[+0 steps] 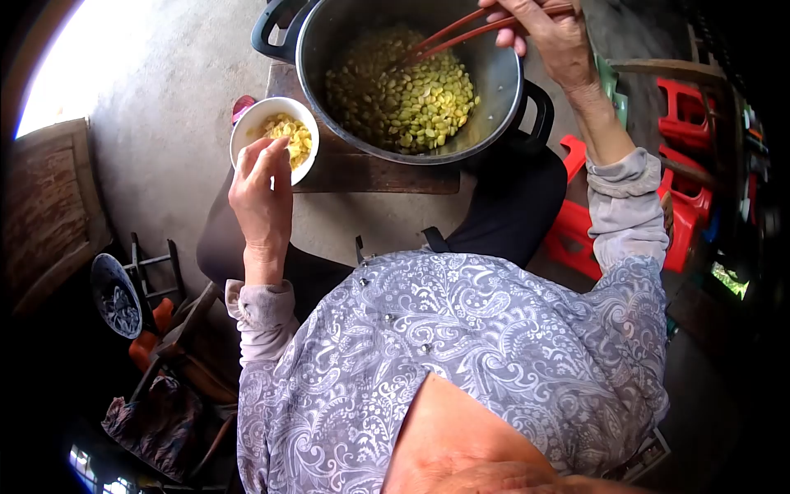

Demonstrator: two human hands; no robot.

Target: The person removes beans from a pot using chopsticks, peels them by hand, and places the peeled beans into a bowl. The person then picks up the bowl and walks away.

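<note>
A big metal pot (502,90) with black handles holds green-yellow beans (432,103) in liquid. My right hand (555,37) is closed around reddish-brown chopsticks (461,37), whose tips reach down into the beans. To the left of the pot is a white bowl (240,136) with yellow pieces (296,136) in it. My left hand (265,185) is over the bowl's near edge, thumb and fingers pinched together. What the pinch holds, if anything, is too small to make out.
The pot stands on a dark wooden bench (370,174) between my knees. Red plastic stools (576,239) are at the right. A wooden panel (53,206), a dark basin (117,296) and a wooden chair with cloth (156,420) are at the left.
</note>
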